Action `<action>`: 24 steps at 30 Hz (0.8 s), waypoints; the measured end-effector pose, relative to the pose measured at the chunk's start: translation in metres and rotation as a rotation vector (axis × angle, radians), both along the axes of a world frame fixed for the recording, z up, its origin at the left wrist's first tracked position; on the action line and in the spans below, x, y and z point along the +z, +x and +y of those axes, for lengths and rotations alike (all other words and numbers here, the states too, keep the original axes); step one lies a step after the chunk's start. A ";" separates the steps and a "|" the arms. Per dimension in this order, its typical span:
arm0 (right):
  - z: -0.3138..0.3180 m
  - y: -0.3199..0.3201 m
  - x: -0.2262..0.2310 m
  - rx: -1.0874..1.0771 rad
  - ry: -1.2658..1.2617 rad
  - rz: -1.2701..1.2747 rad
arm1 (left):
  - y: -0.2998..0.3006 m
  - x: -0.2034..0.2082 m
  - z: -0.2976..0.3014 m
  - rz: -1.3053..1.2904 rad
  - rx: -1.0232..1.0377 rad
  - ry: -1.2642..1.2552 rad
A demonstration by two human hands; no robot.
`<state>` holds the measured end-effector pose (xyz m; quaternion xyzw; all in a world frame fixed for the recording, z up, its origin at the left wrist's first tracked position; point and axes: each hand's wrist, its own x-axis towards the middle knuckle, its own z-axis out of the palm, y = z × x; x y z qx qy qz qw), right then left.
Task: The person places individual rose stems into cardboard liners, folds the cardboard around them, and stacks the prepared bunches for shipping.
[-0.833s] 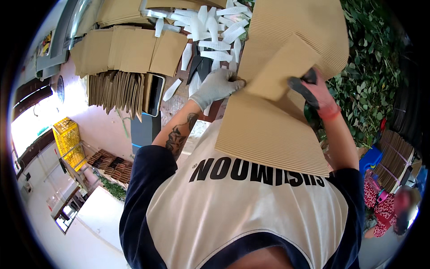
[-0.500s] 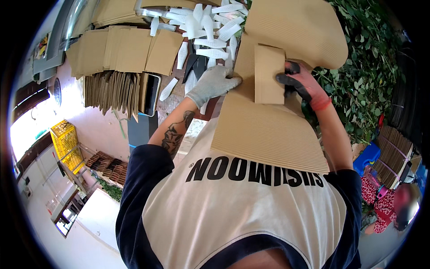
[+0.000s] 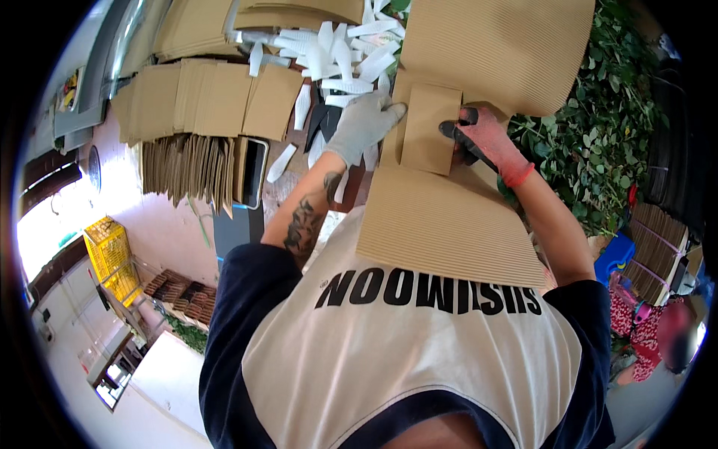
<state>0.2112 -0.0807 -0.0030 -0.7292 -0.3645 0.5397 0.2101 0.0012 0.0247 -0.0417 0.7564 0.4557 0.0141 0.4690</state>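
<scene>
- The biggest thing by the worker is a corrugated cardboard sheet [image 3: 456,221], laid over the brown surface [image 3: 358,181]; its near end hangs over the front of the worker's shirt, its far end stretches away from them.
- Just beyond its right edge I see a thick heap of leafy green stems [image 3: 598,150].
- Off to the left stands a yellow plastic crate [image 3: 111,251], well apart from the hands.
- Nearer on that side, flat cardboard blanks [image 3: 213,97] lie overlapping in a row.
- White mesh sleeves [image 3: 342,56] are jumbled together past the left hand [image 3: 365,123].
- A small cardboard panel [image 3: 431,127] is over the middle of the sheet, between the two hands.
- The right hand [image 3: 485,135], in a red-and-black glove, pinches that panel by its right edge.
- The left hand, gloved in grey, has its thumb at the sheet's left edge; whether it grips, I can't tell.
- A smartphone [image 3: 256,173] with a dark screen leans beside the blanks.
</scene>
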 end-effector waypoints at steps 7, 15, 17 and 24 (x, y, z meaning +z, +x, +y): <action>0.001 -0.009 0.017 -0.102 -0.122 0.132 | 0.000 0.004 -0.005 0.022 0.056 -0.039; -0.008 -0.008 -0.023 0.159 0.261 -0.465 | -0.004 0.003 -0.008 -0.138 0.142 -0.208; -0.005 -0.014 -0.003 0.181 0.085 -0.433 | -0.005 0.003 -0.008 -0.086 0.112 -0.219; 0.006 -0.023 0.036 0.412 -0.076 -0.525 | 0.010 0.060 -0.013 0.208 -0.297 0.418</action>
